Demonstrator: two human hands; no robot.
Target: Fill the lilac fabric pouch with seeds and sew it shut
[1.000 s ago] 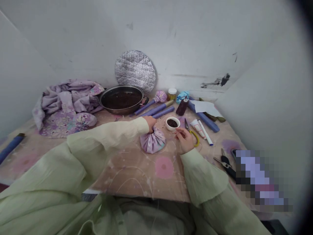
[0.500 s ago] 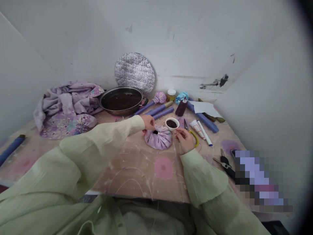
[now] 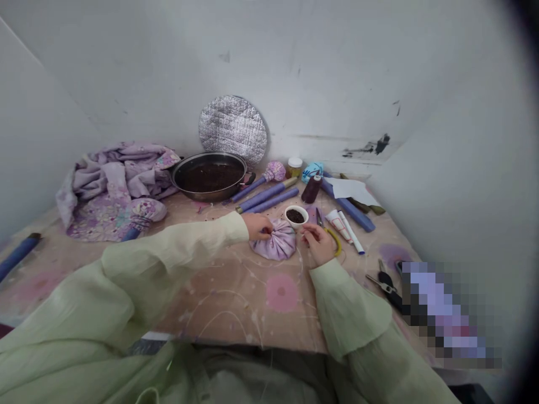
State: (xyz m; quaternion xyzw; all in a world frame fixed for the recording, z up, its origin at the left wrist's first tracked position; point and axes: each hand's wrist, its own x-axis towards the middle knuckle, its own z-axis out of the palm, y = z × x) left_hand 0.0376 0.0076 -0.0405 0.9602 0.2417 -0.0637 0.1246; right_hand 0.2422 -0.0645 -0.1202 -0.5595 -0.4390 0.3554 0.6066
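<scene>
A round, pleated lilac cloth pouch point(image 3: 280, 244) lies on the table, gathered toward its middle. My left hand point(image 3: 257, 226) reaches over its left side, fingertips pinched on the cloth at the gathered centre. To the pouch's right, my right hand point(image 3: 319, 244) is held closed, thumb against fingers. Whatever it grips is too small to make out. Right behind the pouch stands a small white bowl point(image 3: 296, 215) of dark grains. Scissors with yellow handles point(image 3: 337, 242) lie beside my right hand, partly hidden by it.
A wide dark pan point(image 3: 209, 175) stands at the back, near bunched floral cloth point(image 3: 113, 191). Blue-wrapped sticks point(image 3: 269, 196), a thread cone point(image 3: 312, 189), a lidded jar point(image 3: 294, 167), a white tube point(image 3: 338, 224) and a marker point(image 3: 352, 232) surround the bowl. Dark-handled tools point(image 3: 387, 286) lie right.
My left hand has moved right and slightly down, onto the pouch's centre. The dark hole there is no longer visible. My right hand has hardly moved.
</scene>
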